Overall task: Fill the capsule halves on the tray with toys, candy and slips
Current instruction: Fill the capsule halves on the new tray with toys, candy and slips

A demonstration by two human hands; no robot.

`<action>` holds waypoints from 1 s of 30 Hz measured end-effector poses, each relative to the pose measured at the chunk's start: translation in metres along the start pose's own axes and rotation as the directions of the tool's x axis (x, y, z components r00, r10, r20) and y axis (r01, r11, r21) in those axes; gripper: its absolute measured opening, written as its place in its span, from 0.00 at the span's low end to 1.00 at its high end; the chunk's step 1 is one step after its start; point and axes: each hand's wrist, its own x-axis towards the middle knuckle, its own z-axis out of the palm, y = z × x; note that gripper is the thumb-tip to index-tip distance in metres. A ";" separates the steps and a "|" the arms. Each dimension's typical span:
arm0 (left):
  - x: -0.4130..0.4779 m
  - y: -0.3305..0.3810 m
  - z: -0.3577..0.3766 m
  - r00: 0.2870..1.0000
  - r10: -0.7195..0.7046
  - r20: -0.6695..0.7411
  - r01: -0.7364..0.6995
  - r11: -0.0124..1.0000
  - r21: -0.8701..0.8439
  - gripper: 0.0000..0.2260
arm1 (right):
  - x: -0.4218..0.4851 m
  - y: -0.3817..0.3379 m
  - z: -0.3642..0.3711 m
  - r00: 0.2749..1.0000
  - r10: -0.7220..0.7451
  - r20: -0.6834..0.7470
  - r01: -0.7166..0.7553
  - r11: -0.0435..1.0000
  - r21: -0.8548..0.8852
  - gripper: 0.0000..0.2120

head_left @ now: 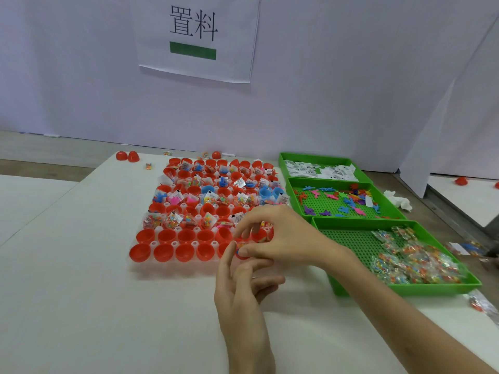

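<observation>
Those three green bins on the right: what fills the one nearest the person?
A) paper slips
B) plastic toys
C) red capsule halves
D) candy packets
D: the nearest bin holds clear candy packets; toys fill the middle bin, slips the far bin.

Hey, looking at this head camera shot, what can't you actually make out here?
Head view only:
- Contents of the capsule half: covered by fingers of the left hand and right hand.
- Near right corner of the tray: behind the right hand.
- Print on the slips: too small.
- Loose candy packets at the right edge: blurred, cut off.
</observation>
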 end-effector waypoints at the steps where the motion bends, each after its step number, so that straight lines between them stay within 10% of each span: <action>1: 0.000 0.000 0.000 1.000 0.005 0.000 -0.005 1.000 0.000 0.16 | -0.001 0.000 -0.003 1.000 0.009 -0.018 -0.009 1.000 0.024 0.07; 10: -0.001 0.000 -0.001 0.999 0.034 0.010 -0.034 0.999 0.013 0.17 | 0.028 0.074 -0.063 0.797 0.311 -0.518 -0.334 0.941 0.049 0.07; 16: -0.001 0.001 -0.002 0.997 0.074 0.021 -0.074 0.997 0.012 0.16 | 0.045 0.153 -0.089 0.797 0.485 -0.361 -0.590 0.752 -0.292 0.21; 30: -0.002 0.002 -0.003 0.993 0.108 0.054 -0.111 0.992 0.064 0.17 | 0.052 0.161 -0.089 0.836 0.397 -0.379 -0.529 0.765 -0.366 0.06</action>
